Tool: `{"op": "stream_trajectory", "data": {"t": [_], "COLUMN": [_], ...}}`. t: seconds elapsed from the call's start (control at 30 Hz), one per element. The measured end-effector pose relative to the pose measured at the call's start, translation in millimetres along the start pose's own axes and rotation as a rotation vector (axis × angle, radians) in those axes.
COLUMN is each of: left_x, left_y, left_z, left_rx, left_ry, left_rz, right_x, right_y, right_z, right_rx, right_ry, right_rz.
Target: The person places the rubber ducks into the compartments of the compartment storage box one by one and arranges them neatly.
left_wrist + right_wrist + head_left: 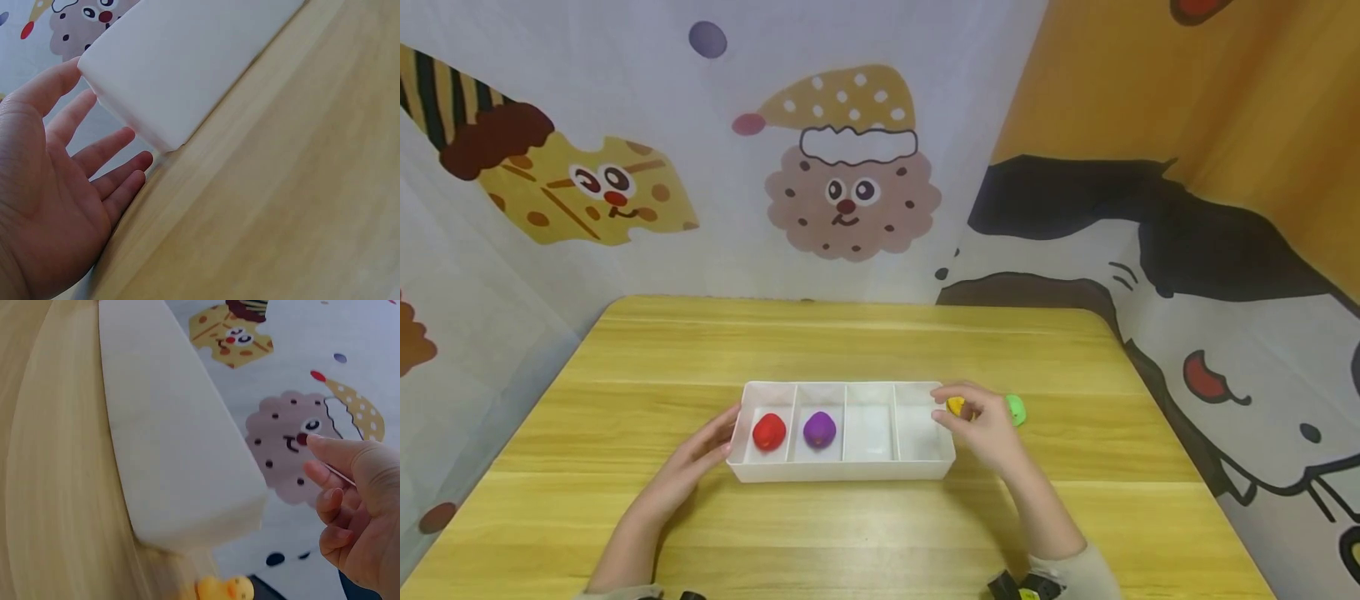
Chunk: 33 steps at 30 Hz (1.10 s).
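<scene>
A long white tray point(868, 472) with a row of compartments lies on the table. In its leftmost compartment is a small red toy point(769, 432), and beside that, one compartment over, a purple one point(819, 430). My left hand point(695, 457) is at the tray's left end; in the left wrist view its fingers point(114, 147) are spread and fairly straight, fingertips right at the end wall. Over the tray's right end is my right hand point(985, 423), thumb and forefinger apart, holding nothing. A small yellow duck point(226, 589) sits just past that end, partly hidden by the hand in the head view.
A light green toy point(1016, 409) lies on the table right of the right hand, partly covered by it. The wooden table point(775, 342) ends at the back against a printed curtain point(715, 250) with cartoon figures.
</scene>
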State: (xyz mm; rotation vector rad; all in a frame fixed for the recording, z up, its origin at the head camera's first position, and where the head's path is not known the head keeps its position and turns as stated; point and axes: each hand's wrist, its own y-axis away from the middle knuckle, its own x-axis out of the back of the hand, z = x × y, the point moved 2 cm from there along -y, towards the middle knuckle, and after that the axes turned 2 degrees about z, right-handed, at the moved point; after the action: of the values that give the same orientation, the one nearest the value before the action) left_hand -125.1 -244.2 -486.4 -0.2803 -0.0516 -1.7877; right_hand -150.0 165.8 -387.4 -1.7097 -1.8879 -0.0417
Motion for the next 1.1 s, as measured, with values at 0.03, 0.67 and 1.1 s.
{"op": "stream_trajectory", "data": {"t": [0.03, 0.67, 1.1], "left_x": [0.1, 0.8, 1.4], "left_y": [0.1, -0.5, -1.4], "left_z": [-0.1, -1.0, 0.0], "left_rx": [0.002, -0.002, 0.005], "left_ry": [-0.002, -0.003, -0.008], "left_rz": [0.0, -0.002, 0.001], "right_x": [3, 61, 77], "right_y": [0.3, 14.7, 17.8], "right_z": [6, 81, 107], "right_rx": [-0.005, -0.17, -0.279], "right_ry": [0.004, 0.158, 0.221], "right_rz": [0.006, 0.117, 0.107]}}
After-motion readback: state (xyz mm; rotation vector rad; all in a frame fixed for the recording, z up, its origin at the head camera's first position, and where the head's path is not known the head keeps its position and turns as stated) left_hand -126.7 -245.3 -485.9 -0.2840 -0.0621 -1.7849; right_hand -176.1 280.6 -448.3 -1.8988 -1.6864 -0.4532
